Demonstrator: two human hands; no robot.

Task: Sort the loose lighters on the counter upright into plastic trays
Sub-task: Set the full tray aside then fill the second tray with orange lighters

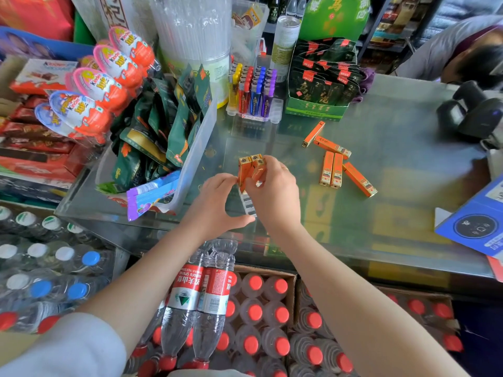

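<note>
While standing a few orange lighters into a clear tray near the front edge of the glass counter: right hand curled round the upper bodies, left hand pinching at the tray and the nearest lighter, though exactly what the left fingertips grip is hard to make out. Five more loose lighters flat on the glass just to the right, well apart from a filled tray of coloured lighters at the back. Light, stiff, glossy little boxes, likely slippery. Best pinched across the long flat sides near the gold top, then lowered straight into a slot. Thin tray probably flexes and slides, so worth steadying.
</note>
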